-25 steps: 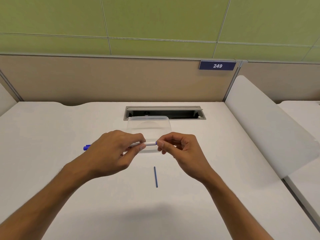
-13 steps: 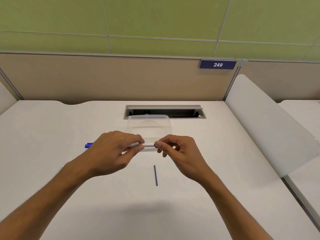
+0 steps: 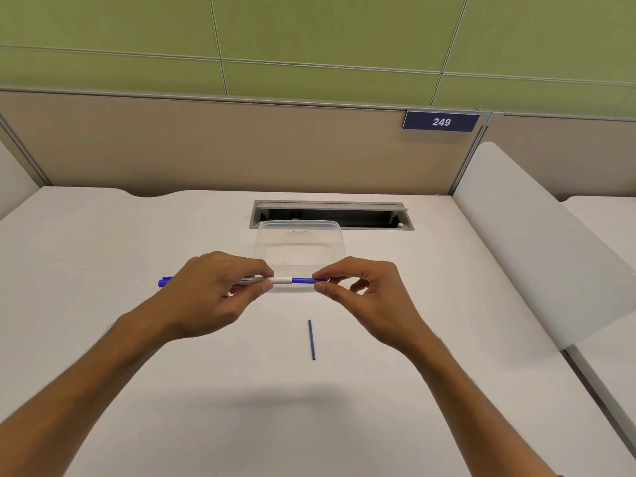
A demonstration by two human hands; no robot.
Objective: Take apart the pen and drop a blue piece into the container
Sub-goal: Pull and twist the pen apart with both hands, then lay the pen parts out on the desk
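A white desk [image 3: 103,256] seen from above, with both bare forearms reaching in from the near edge. At far left, the blue cap end of the pen [image 3: 282,280] projects past the knuckles of the left hand [image 3: 213,290], whose fingers are curled closed around the white barrel, thumb pressed beneath it; dark printing on the barrel is partly covered and too small to read. The pen lies level, held above the desk just in front of the clear plastic container [image 3: 299,249], which stands open on the desk. To the right of the white barrel, a blue section [image 3: 304,280] is exposed, its far end pinched between thumb and forefinger of the right hand [image 3: 364,294], the remaining fingers loosely bent and apart from the pen. Nearer the viewer, below the gap between the hands, a thin blue rod [image 3: 311,339] lies alone on the desk. Behind the container, a cable slot [image 3: 332,215] is open. At upper right, a navy plate [image 3: 441,121] on the beige partition [image 3: 206,146] reads "249".
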